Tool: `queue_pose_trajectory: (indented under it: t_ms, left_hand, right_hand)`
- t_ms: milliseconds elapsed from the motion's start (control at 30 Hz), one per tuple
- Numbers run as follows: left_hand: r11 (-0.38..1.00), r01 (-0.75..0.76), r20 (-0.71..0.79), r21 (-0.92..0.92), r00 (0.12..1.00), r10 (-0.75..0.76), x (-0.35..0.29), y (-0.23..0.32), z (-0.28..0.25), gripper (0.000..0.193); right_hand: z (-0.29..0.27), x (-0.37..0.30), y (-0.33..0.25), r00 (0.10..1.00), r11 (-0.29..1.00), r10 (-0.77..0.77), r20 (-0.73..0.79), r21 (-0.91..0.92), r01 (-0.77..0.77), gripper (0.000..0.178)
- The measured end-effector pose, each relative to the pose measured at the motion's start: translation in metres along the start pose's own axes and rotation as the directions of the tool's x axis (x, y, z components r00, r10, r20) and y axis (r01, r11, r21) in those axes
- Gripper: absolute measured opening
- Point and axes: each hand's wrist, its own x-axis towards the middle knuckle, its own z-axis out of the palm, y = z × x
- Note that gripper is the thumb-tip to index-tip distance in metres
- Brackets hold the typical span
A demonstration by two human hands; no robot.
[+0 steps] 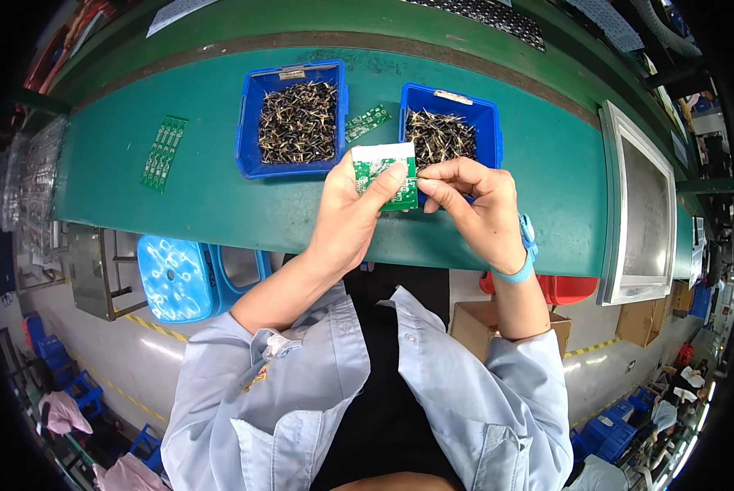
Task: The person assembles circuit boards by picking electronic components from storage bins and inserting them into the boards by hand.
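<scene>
My left hand grips a green circuit board above the bench, its thumb lying across the face. A white strip runs along the board's far edge. Against the right edge of the board, the thumb and forefinger of my right hand are pinched together; whatever sits between them is too small to make out. Behind my right hand stands a blue bin, partly covered by it, filled with small dark components with pale leads. A second blue bin to the left holds similar components.
One green board lies between the bins, another board at the left of the green bench. A white-framed panel stands at the right end. Below the bench are a blue stool, a red stool and a cardboard box.
</scene>
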Motion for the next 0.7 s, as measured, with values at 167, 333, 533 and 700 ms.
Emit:
queue_pose_trajectory:
  t_ms: [167,333,533,700]
  left_hand:
    - [0.989,-0.076,0.052,0.125,0.996,0.070,0.0003,-0.0066,-0.0071,0.024]
    - [0.988,-0.061,0.077,0.139,0.996,0.050,-0.0001,-0.0051,-0.0096,0.027]
    - [0.992,-0.037,0.078,0.120,0.997,0.028,-0.0005,-0.0039,-0.0089,0.027]
    - [0.997,-0.019,0.102,0.080,0.995,0.011,-0.0003,-0.0047,-0.0101,0.023]
  right_hand:
    - [-0.0007,-0.0006,-0.0003,0.999,0.998,0.024,0.033,0.064,-0.026,0.006]
    - [-0.0004,-0.0009,0.0003,0.998,0.985,0.055,0.039,0.164,-0.061,0.005]
    - [-0.0020,-0.0006,0.0032,0.995,0.976,0.063,0.082,0.203,-0.079,0.004]
    - [-0.0039,0.0002,0.0075,0.986,0.936,0.091,0.141,0.325,-0.133,0.004]
